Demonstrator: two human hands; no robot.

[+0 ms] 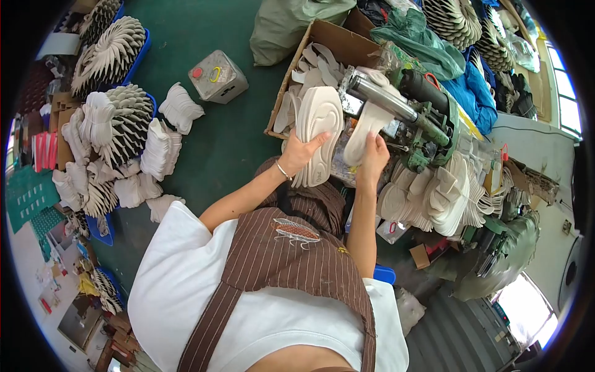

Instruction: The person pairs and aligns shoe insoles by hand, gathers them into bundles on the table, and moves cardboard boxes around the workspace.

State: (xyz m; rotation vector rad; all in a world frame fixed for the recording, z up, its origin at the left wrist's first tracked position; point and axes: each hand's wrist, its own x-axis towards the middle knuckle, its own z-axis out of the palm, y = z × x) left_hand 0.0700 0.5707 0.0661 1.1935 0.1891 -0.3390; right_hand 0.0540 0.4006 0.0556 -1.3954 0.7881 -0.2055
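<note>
My left hand (299, 152) is closed round a stack of cream insoles (320, 124), held upright in front of the cardboard box (282, 102). To its right, my right hand (374, 159) pinches the edge of a single cream insole (361, 137). That insole's upper end lies at the metal roller (383, 98) of a green machine (434, 133). The two hands are apart, with the stack and the single insole between them. Loose pale pieces (319, 67) lie inside the box behind the stack.
More insoles (449, 195) are piled right of the machine. A square metal can (219, 77) stands on the green floor (180, 37). Bundled white insoles (161, 149) and blue tubs with fanned stacks (127, 118) are at the left. Green sacks (291, 28) lie behind the box.
</note>
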